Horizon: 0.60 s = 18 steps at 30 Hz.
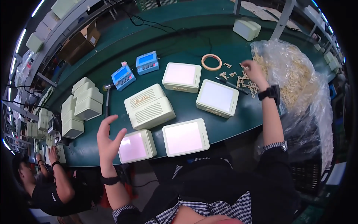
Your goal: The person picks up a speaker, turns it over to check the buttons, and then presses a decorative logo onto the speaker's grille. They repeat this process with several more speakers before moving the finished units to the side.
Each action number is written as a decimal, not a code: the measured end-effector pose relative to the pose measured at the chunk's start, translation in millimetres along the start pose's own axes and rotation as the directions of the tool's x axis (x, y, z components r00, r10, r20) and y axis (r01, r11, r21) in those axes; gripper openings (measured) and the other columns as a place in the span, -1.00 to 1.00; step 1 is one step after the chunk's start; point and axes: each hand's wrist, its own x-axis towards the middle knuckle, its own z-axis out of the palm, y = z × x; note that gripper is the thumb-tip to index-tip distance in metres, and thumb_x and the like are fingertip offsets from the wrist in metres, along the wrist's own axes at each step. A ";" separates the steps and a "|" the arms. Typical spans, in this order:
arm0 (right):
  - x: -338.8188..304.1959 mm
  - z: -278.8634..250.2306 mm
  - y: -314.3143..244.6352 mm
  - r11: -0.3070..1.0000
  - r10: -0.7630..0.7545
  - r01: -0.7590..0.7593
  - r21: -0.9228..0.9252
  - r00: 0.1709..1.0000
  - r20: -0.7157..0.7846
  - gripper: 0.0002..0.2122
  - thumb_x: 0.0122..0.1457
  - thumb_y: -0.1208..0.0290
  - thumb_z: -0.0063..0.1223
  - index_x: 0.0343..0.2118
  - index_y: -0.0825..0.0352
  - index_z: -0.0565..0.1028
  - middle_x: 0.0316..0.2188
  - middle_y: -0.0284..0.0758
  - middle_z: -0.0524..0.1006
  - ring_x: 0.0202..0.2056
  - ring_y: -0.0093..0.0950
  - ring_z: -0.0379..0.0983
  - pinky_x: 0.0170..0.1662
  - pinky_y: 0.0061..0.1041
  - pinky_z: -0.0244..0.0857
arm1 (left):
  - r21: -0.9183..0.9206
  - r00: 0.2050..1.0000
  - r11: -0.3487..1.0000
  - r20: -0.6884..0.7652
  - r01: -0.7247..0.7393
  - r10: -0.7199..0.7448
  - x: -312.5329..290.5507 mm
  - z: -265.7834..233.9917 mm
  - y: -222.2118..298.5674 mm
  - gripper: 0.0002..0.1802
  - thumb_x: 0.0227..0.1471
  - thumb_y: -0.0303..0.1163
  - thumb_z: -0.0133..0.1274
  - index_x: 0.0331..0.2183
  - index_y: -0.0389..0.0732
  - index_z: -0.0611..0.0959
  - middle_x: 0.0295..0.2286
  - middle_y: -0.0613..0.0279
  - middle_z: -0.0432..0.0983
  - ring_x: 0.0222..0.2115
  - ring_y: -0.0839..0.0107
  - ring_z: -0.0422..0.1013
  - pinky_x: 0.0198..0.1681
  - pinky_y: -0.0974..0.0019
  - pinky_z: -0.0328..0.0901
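Note:
My left hand [109, 139] hovers open above the front edge of the green table, just left of a pale green box with a pinkish top [137, 146]. My right hand [253, 71] reaches far right to a scatter of small beige parts [238, 76] beside a clear plastic bag [298, 82] full of them; its fingers are curled at the pile, and whether they hold a part is unclear. Three more flat boxes with white tops [185, 136] [217, 98] [181, 77] lie between my hands. Two ribbed pale green cases [149, 106] sit in the middle.
Two blue meter units [123, 76] [147, 62], a tape ring [211, 61] and a black pen [231, 85] lie farther back. Stacked pale cases [80, 106] stand at left, a cardboard box [80, 43] behind. Another person [44, 183] works at lower left.

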 end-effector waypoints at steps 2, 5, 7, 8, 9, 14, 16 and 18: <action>-14.9 10.7 3.1 0.997 0.052 -0.057 0.046 0.994 0.095 -0.78 -0.06 0.51 0.26 -0.29 0.36 0.59 -0.42 -0.21 0.62 -0.29 -0.31 0.59 -0.19 -0.41 0.44 | -0.020 0.990 0.990 0.019 0.139 -0.139 -7.3 3.4 -6.8 -0.46 -0.08 -0.49 0.23 0.00 -0.23 0.52 -0.04 0.21 0.46 0.07 0.33 0.31 0.19 0.11 0.11; -22.5 30.4 -26.1 0.972 0.222 -0.231 0.038 0.960 0.169 -0.79 -0.08 0.49 0.28 -0.32 0.35 0.60 -0.45 -0.21 0.62 -0.35 -0.30 0.58 -0.24 -0.40 0.44 | -0.040 0.986 0.985 0.017 0.167 -0.166 -4.2 7.4 -16.2 -0.48 -0.08 -0.50 0.22 -0.01 -0.23 0.53 -0.04 0.20 0.46 0.07 0.33 0.31 0.19 0.13 0.11; -25.9 38.2 -28.9 0.947 0.310 -0.321 0.020 0.928 0.206 -0.79 -0.10 0.48 0.29 -0.33 0.34 0.61 -0.47 -0.21 0.61 -0.38 -0.29 0.58 -0.26 -0.40 0.44 | -0.052 0.983 0.981 0.023 0.185 -0.184 2.3 11.4 -20.0 -0.48 -0.08 -0.51 0.22 -0.01 -0.22 0.53 -0.04 0.20 0.47 0.07 0.33 0.31 0.19 0.13 0.11; -26.5 43.6 -22.1 0.960 0.279 -0.279 -0.020 0.950 0.142 -0.80 -0.07 0.45 0.29 -0.33 0.34 0.61 -0.49 -0.23 0.62 -0.40 -0.34 0.58 -0.29 -0.42 0.43 | -0.047 0.993 0.992 0.010 0.117 -0.117 2.3 14.6 -18.5 -0.51 -0.10 -0.49 0.23 -0.05 -0.25 0.55 -0.07 0.16 0.49 0.03 0.29 0.35 0.15 0.17 0.16; -23.3 47.9 -16.5 0.971 0.238 -0.234 -0.057 0.968 0.075 -0.80 -0.05 0.43 0.28 -0.33 0.34 0.61 -0.50 -0.25 0.62 -0.42 -0.38 0.57 -0.31 -0.44 0.42 | -0.037 0.999 0.998 -0.009 0.046 -0.046 5.2 15.4 -15.4 -0.54 -0.11 -0.47 0.25 -0.09 -0.28 0.57 -0.10 0.12 0.51 -0.01 0.26 0.39 0.10 0.21 0.21; -7.7 39.9 -20.2 0.975 0.095 -0.080 0.209 0.993 -0.064 -0.88 0.11 0.55 0.15 -0.28 0.44 0.58 -0.38 -0.28 0.61 -0.35 -0.48 0.54 -0.25 -0.55 0.40 | 0.066 0.998 0.997 -0.041 -0.047 0.049 5.8 9.6 -2.5 -0.59 -0.14 -0.45 0.27 -0.17 -0.31 0.59 -0.16 0.06 0.54 -0.08 0.16 0.45 0.03 0.23 0.30; -16.1 19.0 -82.2 0.915 -0.036 0.077 0.397 0.993 -0.110 -0.87 0.13 0.63 0.12 -0.25 0.49 0.56 -0.31 -0.28 0.59 -0.31 -0.52 0.53 -0.21 -0.59 0.39 | 0.059 0.997 0.997 -0.068 -0.042 0.046 4.0 4.1 -6.9 -0.60 -0.14 -0.44 0.27 -0.18 -0.30 0.59 -0.18 0.06 0.54 -0.11 0.14 0.46 0.00 0.23 0.32; -32.5 6.4 -152.4 0.846 -0.214 0.258 0.466 0.966 -0.147 -0.84 0.08 0.67 0.13 -0.26 0.41 0.59 -0.32 -0.26 0.57 -0.30 -0.50 0.50 -0.24 -0.60 0.38 | 0.048 0.994 0.999 -0.109 -0.012 0.017 7.3 2.4 -12.6 -0.60 -0.14 -0.43 0.27 -0.18 -0.30 0.60 -0.18 0.06 0.54 -0.12 0.13 0.46 -0.02 0.23 0.33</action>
